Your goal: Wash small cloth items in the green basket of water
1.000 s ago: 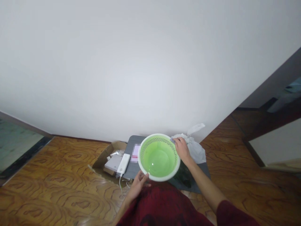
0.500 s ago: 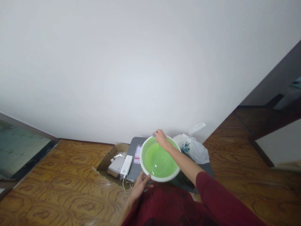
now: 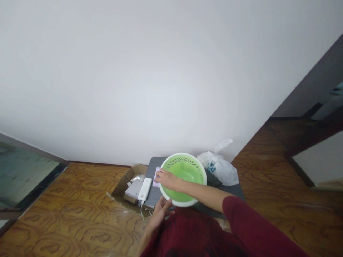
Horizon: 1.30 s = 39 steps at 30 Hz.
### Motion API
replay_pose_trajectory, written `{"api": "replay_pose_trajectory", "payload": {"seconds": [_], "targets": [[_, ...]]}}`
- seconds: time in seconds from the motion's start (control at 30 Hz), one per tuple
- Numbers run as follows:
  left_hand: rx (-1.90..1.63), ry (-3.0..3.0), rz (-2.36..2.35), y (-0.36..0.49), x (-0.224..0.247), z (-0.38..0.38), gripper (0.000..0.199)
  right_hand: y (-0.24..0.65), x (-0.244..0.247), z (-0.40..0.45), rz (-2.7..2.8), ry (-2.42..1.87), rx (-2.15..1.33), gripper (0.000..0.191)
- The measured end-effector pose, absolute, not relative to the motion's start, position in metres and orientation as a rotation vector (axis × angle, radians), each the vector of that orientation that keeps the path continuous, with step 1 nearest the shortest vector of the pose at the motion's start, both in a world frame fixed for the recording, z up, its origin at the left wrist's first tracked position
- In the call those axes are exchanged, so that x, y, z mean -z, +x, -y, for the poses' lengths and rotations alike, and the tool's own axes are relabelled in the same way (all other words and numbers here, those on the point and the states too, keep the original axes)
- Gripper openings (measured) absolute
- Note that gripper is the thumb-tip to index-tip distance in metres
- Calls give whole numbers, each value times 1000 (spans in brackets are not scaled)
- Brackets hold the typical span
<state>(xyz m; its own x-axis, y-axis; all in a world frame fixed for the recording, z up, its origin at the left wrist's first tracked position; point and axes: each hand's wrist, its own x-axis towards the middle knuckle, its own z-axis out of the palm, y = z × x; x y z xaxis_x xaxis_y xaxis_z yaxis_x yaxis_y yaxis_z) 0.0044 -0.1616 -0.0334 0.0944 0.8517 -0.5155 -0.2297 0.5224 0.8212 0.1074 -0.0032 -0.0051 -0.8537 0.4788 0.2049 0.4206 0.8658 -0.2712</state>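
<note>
A round green plastic basket (image 3: 184,200) with a white rim and a perforated upper wall sits tilted toward me, at the front of a grey stool-like surface (image 3: 154,194). My left hand (image 3: 160,211) grips its near-left rim, thumb on top. Reaching across the basket, my right hand (image 3: 167,179) has its fingers bent over the left rim. Whatever lies under those fingers is hidden. Just beyond the fingertips is a pinkish card (image 3: 156,172), partly covered by the hand. Beside it lies a white power bank-like device (image 3: 145,189) with a white cable.
A tied white plastic bag (image 3: 223,171) stands right of the basket, with something dark (image 3: 213,179) beside it. An open cardboard box (image 3: 122,185) with packages is on the wood-patterned floor (image 3: 66,210) at left. A white wall (image 3: 160,89) rises behind.
My right hand has moved from the basket's far rim to its left rim. A small grey-blue thing at its fingertips no longer shows. My left hand keeps its hold.
</note>
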Motion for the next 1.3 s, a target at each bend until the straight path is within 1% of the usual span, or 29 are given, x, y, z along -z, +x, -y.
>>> {"api": "replay_pose_trajectory", "payload": {"seconds": [0.1, 0.2, 0.3, 0.4, 0.5, 0.7, 0.87, 1.03, 1.17, 1.3], "targets": [[-901, 629, -1256, 6, 32, 163, 70, 113, -1, -14, 2811, -758, -260, 27], [-899, 650, -1276, 8, 29, 165, 69, 127, -12, -43, 2741, -1057, -266, 25], [-912, 659, -1284, 9, 28, 166, 68, 151, -22, -66, 2646, -1377, -292, 30], [-930, 643, -1288, 12, 29, 166, 71, 182, -26, -73, 2601, -1519, -261, 34], [-937, 634, -1290, 14, 29, 166, 72, 219, -21, -65, 2536, -1591, -253, 35], [-948, 613, -1305, 15, 25, 166, 69, 289, -9, -35, 2347, -1651, -381, 45], [-957, 610, -1315, 14, 29, 166, 70, 318, -10, 12, 2437, -1534, -525, 42], [-963, 595, -1323, 13, 33, 166, 70, 306, -9, 76, 2376, -1517, -652, 41], [-948, 606, -1311, 11, 34, 165, 69, 263, -9, 111, 2374, -1470, -838, 38], [-939, 618, -1304, 9, 35, 163, 70, 215, -11, 122, 2343, -1366, -987, 38]]}}
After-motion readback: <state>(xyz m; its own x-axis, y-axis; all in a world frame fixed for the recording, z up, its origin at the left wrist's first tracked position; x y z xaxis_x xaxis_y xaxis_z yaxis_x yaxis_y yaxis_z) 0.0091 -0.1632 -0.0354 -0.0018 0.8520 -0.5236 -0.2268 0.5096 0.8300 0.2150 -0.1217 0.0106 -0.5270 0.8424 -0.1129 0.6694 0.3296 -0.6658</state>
